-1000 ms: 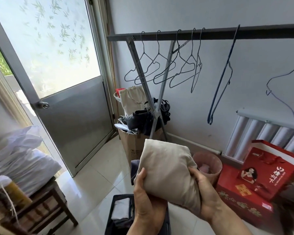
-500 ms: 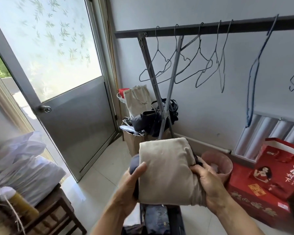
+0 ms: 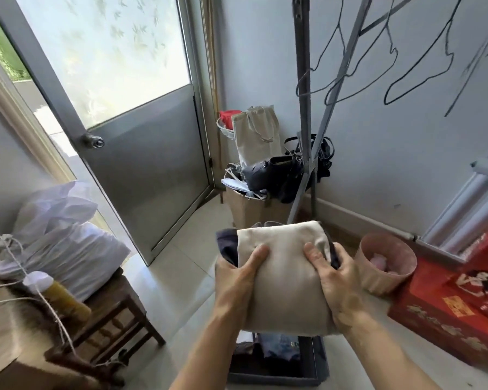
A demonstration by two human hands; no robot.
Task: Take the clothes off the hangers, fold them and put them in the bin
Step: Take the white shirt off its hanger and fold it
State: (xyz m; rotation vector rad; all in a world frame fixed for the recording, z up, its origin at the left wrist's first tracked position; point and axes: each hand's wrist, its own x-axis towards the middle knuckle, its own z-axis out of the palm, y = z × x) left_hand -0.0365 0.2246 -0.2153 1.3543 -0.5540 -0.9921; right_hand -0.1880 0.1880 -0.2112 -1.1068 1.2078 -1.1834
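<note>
Garment bundle [image 3: 285, 280] above dark bin [image 3: 320, 364]

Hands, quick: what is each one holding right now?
Left hand: holds the left side of the folded beige garment, thumb on top.
Right hand: holds the same garment's right side, fingers curled over it.

Matt beige cloth bundle [image 3: 285, 280]; brushed-metal door [image 3: 152, 153]

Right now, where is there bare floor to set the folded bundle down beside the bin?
Bare tile lies left of the bin, between it, the stool and the door. Right of it is crowded: pink basket, red boxes. The bin itself already holds clothes.
</note>
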